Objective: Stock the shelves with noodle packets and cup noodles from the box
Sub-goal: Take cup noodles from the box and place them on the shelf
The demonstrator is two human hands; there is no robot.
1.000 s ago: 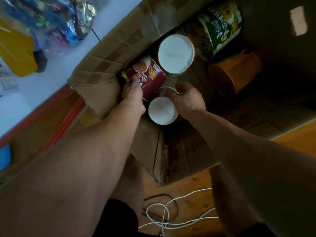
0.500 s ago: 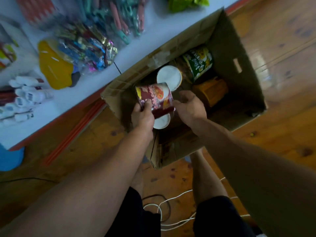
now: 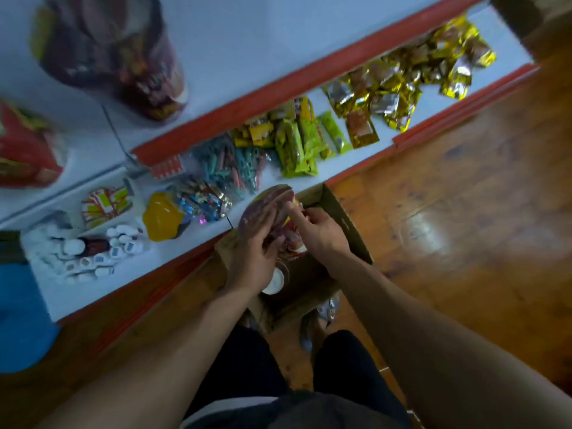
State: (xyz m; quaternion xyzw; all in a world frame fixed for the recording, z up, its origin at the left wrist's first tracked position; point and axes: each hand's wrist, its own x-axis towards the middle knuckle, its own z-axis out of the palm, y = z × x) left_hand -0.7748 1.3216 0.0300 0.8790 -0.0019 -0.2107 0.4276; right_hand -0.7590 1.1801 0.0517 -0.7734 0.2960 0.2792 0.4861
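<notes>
Head view: dim, cool light, with motion smear and wide-angle bend.

The brightest patch is a soft white glare on the wooden floor (image 3: 433,233) at right; where the light comes from cannot be told. The pale shelves (image 3: 247,32) read bluish and flat, with faint shadows. The inside of the box (image 3: 309,274) is dark and its detail is lost. The left hand (image 3: 257,255), the right hand (image 3: 322,233) and the cup (image 3: 266,205) held between them are smeared, and the cup's print is unreadable. The tub (image 3: 117,54) at top left and the red packet (image 3: 24,150) at the left edge are heavily blurred. Gold packets (image 3: 402,78) show small glints. The shelf edges bow, and the forearms stretch wide toward the lower corners.
</notes>
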